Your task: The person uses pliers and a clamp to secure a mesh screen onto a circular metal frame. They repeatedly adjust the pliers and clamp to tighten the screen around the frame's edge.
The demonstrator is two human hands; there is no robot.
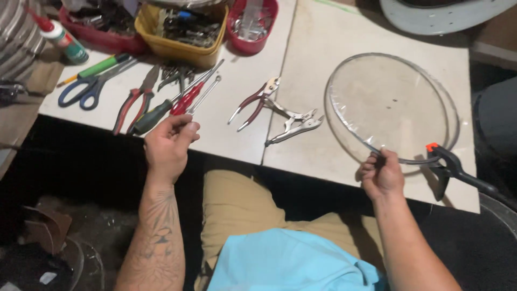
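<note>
left hand point(168, 144) sits at the near table edge, fingers curled w/ fingertips pinched on the handle end of a red screwdriver point(189, 96) lying on the white table point(237, 129). right hand point(381, 175) closed on the near rim of a clear round plastic disc point(389, 105), held tilted just above the table's right part. a black spring clamp point(452, 168) w/ orange tip bites the rim just beside that hand. on the table btwn the hands: red-handled pliers point(253, 102) & locking pliers point(296, 126) (touching each other). further left: green-black screwdriver point(153, 115), red pliers point(132, 102), blue scissors point(89, 86). yellow bin point(180, 46) at the far edge.
</note>
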